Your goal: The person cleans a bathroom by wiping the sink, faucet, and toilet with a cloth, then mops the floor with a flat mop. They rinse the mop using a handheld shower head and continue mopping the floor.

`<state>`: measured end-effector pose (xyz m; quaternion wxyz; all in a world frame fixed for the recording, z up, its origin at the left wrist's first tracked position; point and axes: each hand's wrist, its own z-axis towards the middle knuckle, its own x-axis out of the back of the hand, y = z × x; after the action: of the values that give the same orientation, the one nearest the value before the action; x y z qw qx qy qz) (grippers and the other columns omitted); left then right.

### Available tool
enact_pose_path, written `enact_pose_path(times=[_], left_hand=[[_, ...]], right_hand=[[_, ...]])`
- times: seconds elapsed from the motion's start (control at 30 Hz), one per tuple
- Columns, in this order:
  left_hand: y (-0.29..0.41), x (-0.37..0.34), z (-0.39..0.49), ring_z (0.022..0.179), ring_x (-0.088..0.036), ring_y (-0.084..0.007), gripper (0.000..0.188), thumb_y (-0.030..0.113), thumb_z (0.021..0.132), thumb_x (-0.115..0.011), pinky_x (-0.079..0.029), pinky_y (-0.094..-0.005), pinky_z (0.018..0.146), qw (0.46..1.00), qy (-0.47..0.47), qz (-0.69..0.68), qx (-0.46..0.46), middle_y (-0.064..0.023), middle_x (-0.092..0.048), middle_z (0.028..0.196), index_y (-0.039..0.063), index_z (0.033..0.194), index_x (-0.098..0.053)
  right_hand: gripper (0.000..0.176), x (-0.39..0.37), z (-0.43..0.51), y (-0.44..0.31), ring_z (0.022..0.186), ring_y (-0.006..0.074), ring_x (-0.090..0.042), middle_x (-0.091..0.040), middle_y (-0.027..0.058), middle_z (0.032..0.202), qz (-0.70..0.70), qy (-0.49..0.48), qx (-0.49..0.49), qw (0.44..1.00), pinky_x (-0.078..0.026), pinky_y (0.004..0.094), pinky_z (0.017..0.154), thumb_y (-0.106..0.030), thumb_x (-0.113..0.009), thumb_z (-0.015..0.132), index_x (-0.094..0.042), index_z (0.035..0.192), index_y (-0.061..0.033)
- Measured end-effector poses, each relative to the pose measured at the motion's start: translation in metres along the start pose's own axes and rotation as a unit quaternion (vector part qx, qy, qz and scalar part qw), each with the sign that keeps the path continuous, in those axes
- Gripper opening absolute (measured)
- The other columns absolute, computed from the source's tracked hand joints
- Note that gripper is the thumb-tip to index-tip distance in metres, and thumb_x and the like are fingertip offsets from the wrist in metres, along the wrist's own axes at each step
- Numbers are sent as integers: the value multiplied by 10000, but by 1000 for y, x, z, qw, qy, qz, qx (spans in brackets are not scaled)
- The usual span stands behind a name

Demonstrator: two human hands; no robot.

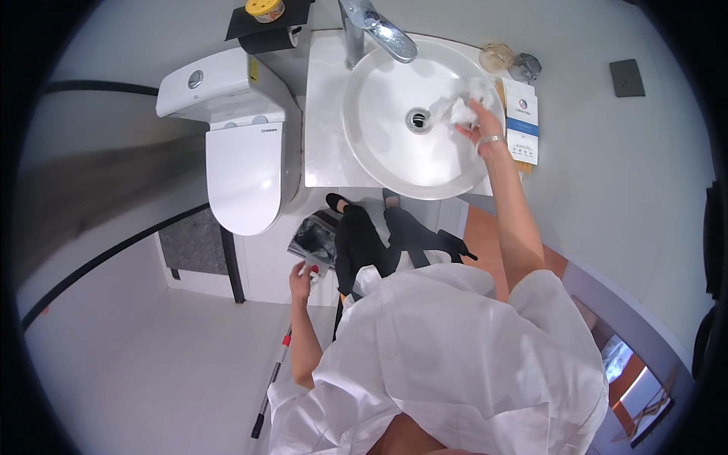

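Observation:
My right hand (483, 126) is inside the round white washbasin (387, 153), holding a crumpled white tissue or cloth (463, 111) against the basin's right inner wall. A metal bracelet or watch band circles that wrist. Left of the wad is the drain (420, 120), with a chrome faucet (392, 40) above. Lower down, at my left side, my left hand (300, 282) grips a see-through object with red and white parts (314, 269), which looks like a spray bottle; my fingers partly hide it. Beneath it on the floor stands a dark-lined bin (314, 236).
Left of the counter (324, 142) stands a lidded toilet (244, 176), below a black paper holder (267, 41) carrying a yellow-lidded tub (265, 9). Two glasses (496, 58) and a printed packet (521, 122) line the basin's right side. A pole (275, 372) lies lower left.

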<state>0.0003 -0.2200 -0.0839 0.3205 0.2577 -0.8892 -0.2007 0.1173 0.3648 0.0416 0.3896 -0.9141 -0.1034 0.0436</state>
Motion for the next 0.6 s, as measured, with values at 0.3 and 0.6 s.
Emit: enact_pose_path(times=[0.3, 0.6], left_hand=[[-48, 11, -69, 810, -614, -151, 402, 250, 884, -618, -494, -284, 652, 994, 53, -34, 93, -106, -667, 977, -16, 1185, -605], [-36, -16, -31, 791, -572, -111, 365, 250, 907, -621, -461, -250, 704, 999, -24, -41, 0, -65, -677, 983, -16, 1157, -627]], right_hand=[[490, -180, 65, 63, 1077, 418, -549, -556, 276, 1168, -223, -11, 216, 950, -463, 460, 905, -407, -429, 947, -522, 1125, 40], [475, 8, 7, 41, 1063, 305, -602, -650, 88, 1096, -786, -384, 191, 446, -471, 420, 897, -507, -591, 773, -672, 1115, -188]])
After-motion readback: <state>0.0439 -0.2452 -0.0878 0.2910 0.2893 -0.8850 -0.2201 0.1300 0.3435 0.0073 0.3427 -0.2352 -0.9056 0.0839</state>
